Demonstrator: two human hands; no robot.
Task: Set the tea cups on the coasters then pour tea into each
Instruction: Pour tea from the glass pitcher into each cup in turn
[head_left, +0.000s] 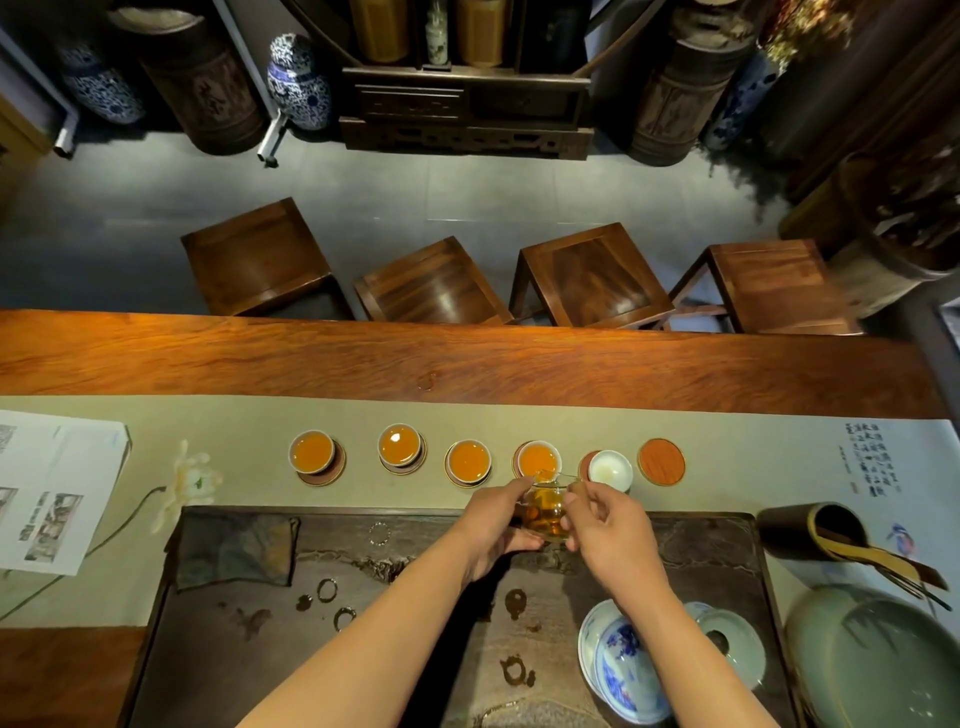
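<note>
Cups number five on six coasters, four filled (312, 451), while both hands (615, 538) hold the glass pitcher (545, 512).

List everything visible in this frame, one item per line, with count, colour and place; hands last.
tea cups: five, white, in a row on the runner; four hold amber tea, the fifth looks empty
coasters: six, reddish-brown, one under each cup, the rightmost bare
glass pitcher: one, clear with amber tea, tilted at the fourth cup
tea tray: one, dark, stained, near edge
cloth: one, dark, on the tray's left
gaiwan: one, blue-and-white, tray's right
lid: one, pale green, beside gaiwan
bowl: one, celadon, far right
tool holder: one, dark, lying on its side
papers: white, left
stools: four, brown, beyond the table
left hand: grip on the pitcher
right hand: grip on the pitcher
</note>
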